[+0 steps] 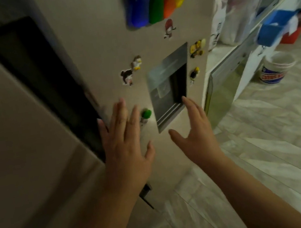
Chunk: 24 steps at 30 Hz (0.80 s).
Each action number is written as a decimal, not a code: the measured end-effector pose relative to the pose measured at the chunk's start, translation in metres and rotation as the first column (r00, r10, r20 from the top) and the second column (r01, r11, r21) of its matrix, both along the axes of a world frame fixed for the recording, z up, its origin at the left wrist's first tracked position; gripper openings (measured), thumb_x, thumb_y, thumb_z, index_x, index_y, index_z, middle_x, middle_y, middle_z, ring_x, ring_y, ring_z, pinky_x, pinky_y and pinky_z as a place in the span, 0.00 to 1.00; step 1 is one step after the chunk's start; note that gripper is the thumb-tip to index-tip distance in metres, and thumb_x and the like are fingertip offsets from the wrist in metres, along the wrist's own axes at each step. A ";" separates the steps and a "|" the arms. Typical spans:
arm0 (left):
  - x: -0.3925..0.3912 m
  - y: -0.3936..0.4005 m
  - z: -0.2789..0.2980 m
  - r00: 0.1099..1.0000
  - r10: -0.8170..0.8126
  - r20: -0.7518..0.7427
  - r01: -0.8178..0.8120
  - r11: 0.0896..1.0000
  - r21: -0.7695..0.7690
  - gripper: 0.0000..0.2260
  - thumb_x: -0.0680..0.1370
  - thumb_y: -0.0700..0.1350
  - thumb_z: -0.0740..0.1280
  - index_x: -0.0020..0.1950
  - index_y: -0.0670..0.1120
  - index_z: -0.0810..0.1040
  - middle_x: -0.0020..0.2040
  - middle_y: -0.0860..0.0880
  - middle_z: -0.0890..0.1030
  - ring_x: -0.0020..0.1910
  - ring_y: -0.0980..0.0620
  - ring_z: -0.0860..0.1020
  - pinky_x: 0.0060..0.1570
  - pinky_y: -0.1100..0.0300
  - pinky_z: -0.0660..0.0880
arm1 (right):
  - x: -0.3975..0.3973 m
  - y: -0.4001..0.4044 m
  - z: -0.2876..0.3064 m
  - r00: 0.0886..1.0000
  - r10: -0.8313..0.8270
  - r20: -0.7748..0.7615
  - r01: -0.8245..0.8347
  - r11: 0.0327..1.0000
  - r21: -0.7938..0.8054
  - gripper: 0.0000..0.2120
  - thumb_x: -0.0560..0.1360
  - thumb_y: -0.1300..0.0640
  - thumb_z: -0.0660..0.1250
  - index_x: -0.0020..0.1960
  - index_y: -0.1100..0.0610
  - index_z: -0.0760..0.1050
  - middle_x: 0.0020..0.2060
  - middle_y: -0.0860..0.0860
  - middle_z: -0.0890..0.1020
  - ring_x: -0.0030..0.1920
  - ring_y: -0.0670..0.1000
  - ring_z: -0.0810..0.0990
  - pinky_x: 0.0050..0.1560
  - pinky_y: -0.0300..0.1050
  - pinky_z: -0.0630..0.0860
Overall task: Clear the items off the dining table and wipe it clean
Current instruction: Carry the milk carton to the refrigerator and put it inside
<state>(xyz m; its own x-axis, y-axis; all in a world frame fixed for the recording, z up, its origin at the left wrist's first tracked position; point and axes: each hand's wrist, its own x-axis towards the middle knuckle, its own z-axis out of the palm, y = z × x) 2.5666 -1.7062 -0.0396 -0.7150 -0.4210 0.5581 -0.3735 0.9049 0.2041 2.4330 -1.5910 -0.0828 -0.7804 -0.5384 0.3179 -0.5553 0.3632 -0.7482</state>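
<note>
You face the fridge door (96,34), its left edge meeting a dark gap. The dining table is out of view. Your left hand (124,142) lies spread, fingers straight, apparently on that edge. Your right hand (196,132) hangs open below the dispenser recess (169,88). A green magnet (146,113) sits between them.

No legible text on anything.

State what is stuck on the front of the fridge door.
On the fridge door: coloured holders at the top, several small figure magnets around a recessed dispenser. The left hand partly covers a green magnet.
</note>
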 end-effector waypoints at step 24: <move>-0.365 0.153 -0.025 0.709 -0.689 -0.153 0.505 0.345 0.791 0.17 0.69 0.53 0.71 0.58 0.58 0.79 0.56 0.59 0.82 0.58 0.65 0.78 0.60 0.65 0.74 | -0.230 0.245 -0.031 0.826 -0.545 0.146 0.545 0.837 0.044 0.24 0.71 0.55 0.75 0.65 0.49 0.73 0.62 0.43 0.75 0.61 0.42 0.75 0.61 0.46 0.76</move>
